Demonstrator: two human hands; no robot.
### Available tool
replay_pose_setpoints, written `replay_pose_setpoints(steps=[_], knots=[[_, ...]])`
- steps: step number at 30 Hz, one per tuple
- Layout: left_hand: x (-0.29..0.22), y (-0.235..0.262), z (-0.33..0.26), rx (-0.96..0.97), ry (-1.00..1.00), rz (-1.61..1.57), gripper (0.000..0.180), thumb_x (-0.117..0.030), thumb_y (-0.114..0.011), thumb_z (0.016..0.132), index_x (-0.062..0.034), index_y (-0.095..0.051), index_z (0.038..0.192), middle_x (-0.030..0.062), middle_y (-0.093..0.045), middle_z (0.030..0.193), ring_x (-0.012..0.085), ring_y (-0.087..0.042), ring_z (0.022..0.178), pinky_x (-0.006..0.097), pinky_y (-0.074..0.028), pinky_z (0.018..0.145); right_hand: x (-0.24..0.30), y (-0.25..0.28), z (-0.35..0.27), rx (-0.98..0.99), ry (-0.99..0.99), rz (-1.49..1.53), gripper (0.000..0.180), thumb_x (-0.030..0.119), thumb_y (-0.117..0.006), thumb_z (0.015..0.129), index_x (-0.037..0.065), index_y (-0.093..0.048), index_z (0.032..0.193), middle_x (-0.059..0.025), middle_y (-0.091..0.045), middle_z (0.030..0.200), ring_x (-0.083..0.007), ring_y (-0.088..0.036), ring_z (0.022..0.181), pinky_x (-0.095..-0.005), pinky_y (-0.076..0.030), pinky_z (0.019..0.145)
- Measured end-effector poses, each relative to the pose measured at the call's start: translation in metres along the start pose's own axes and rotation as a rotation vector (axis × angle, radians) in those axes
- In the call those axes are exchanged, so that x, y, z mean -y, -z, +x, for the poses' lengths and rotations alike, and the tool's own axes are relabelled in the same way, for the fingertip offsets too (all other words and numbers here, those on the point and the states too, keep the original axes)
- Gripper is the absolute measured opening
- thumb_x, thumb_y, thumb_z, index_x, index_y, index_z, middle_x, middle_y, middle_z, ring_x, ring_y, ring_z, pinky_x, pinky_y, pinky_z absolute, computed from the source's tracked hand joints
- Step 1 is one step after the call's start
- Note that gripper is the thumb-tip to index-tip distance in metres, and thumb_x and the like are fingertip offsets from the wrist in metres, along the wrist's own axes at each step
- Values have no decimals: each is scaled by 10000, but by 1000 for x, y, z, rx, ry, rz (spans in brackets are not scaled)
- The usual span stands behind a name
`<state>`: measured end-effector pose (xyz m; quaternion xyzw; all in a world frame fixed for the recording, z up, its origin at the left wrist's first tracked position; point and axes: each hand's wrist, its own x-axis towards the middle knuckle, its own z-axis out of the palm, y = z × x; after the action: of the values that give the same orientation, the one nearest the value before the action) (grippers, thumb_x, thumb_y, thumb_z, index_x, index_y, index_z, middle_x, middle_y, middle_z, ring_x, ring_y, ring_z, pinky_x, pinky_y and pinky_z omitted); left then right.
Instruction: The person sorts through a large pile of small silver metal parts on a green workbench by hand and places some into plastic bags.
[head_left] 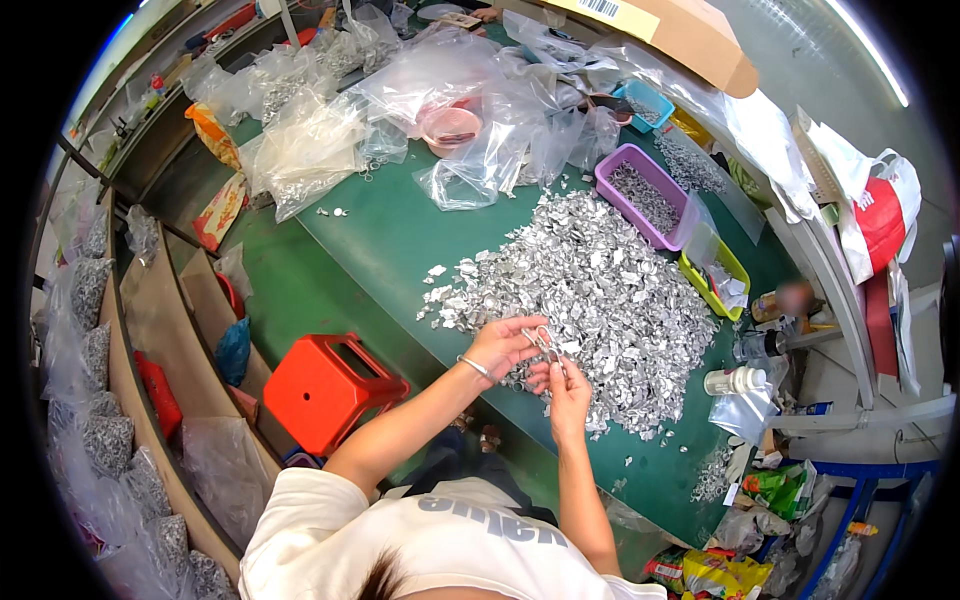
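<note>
Small metal ring (545,340) pinched over the silver heap (600,290).
I see my left hand (503,345) and right hand (567,382) both gripping it.

You are getting bright, even overhead light; plastic bags (330,130) are glaring, fisheye edges are bending and darkening.

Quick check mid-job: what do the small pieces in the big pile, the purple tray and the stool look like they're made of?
Pile of small pieces: likely thin metal, silvery and shiny, catching the light. Purple tray: looks like moulded plastic, smooth with an even colour. Red stool: also seems plastic, glossy with moulded edges. Both hands hold one small silvery piece, probably the same metal.
</note>
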<state>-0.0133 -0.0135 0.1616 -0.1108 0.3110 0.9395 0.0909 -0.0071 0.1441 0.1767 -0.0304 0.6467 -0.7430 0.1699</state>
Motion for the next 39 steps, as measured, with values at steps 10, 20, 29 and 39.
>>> replay_pose_setpoints(steps=[10, 20, 29, 39], knots=[[12, -24, -27, -25, -141, 278, 332, 21, -590, 833, 33, -552, 1163, 100, -607, 1036, 165, -594, 974, 294, -489, 881, 16, 0, -18, -58, 79, 43, 230, 171, -423, 973, -9, -532, 1065, -97, -631, 798, -128, -582, 654, -250, -456, 588], [33, -30, -32, -256, 1, 126, 311, -1, -590, 848, 35, -556, 1155, 110, -606, 1050, 172, -608, 940, 288, -527, 843, 19, 27, -17, -65, 51, -619, 249, 122, -478, 929, -25, -554, 1116, -47, -575, 636, -80, -498, 542, -246, -418, 508], [42, -26, -35, -315, 24, 71, 279, -12, -602, 841, 45, -581, 1112, 115, -628, 998, 181, -632, 858, 274, -541, 783, 29, 35, -26, -15, 82, -586, 254, 58, -536, 885, -47, -588, 1111, -62, -633, 682, -95, -535, 574, -245, -440, 525], [57, -28, -39, -307, 3, 363, 245, -46, -603, 852, 70, -595, 1068, 113, -650, 930, 169, -642, 860, 267, -541, 765, 2, 33, -36, -300, 729, -1063, 126, 43, -680, 759, -8, -655, 872, -120, -574, 634, -273, -525, 587, -369, -429, 570]])
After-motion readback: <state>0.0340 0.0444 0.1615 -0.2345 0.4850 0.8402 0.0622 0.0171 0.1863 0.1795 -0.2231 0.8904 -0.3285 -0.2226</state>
